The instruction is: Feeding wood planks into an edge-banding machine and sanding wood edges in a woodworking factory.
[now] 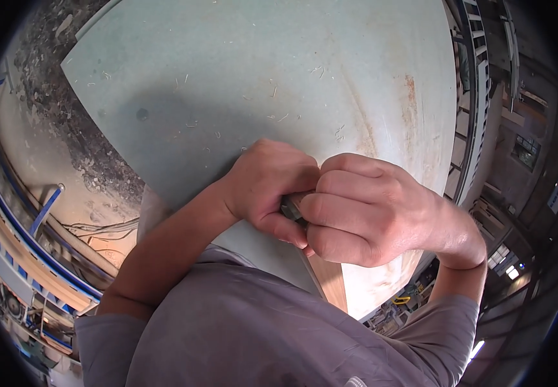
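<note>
Both hands meet in front of my body, above a pale green board (214, 116). My left hand (269, 190) is closed, its thumb and fingers curled around a small dark metal-looking piece (294, 209). My right hand (372, 209) is closed in a fist, pressed against the left hand's fingertips; whatever it grips is hidden. From beneath the right hand a light brown wooden strip (330, 280) runs toward my body. Whether the metal-looking piece touches the strip cannot be seen.
Thin staple-like bits (274, 91) and brown stains (410, 90) mark the board. To its left lie a dirty dark floor patch (66, 122), cables (101, 228) and a blue-edged frame (27, 219). A slatted metal rack (476, 84) stands along the right side.
</note>
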Available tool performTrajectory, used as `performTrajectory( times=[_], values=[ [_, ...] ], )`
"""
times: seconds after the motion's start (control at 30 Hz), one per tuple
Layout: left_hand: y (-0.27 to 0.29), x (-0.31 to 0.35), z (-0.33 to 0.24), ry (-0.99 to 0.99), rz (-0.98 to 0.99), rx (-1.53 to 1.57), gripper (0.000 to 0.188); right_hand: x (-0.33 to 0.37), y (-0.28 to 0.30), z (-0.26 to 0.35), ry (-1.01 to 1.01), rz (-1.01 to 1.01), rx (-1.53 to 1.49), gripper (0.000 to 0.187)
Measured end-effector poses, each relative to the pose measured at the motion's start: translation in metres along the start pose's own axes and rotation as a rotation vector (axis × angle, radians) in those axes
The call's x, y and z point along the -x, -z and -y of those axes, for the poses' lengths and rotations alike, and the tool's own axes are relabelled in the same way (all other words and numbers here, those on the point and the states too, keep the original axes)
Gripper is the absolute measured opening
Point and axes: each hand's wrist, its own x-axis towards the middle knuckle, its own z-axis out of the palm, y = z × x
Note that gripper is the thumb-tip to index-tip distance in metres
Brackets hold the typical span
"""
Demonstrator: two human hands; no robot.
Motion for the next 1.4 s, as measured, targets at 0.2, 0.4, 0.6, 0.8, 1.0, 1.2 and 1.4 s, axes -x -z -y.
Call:
performTrajectory(
  times=[0.2,0.4,0.6,0.8,1.0,1.2,1.4],
  values=[
    [-0.001,0.003,0.005,-0.099,-0.02,-0.011,0.056,0.001,0.004,0.01,-0.048,0.043,0.02,0.02],
    [-0.003,0.007,0.007,-0.152,-0.028,-0.024,0.062,0.012,-0.004,0.006,-0.185,-0.214,-0.042,0.027],
    [-0.004,0.008,0.009,-0.111,-0.029,-0.009,0.065,-0.002,0.018,0.001,0.112,0.023,0.374,0.019],
    [-0.004,0.01,0.006,-0.041,-0.068,0.026,0.065,-0.015,0.025,-0.001,0.189,0.205,0.221,0.024],
    [-0.002,0.01,0.001,0.0,-0.04,0.053,0.066,-0.011,0.016,-0.001,0.063,0.115,-0.022,0.021],
    [-0.002,0.011,0.005,0.004,-0.024,0.025,0.07,-0.003,0.007,0.006,-0.034,-0.053,-0.078,0.02],
    [-0.002,0.01,0.001,0.059,-0.009,0.06,0.072,0.0,0.007,0.003,-0.076,-0.027,-0.199,0.02]
  ],
)
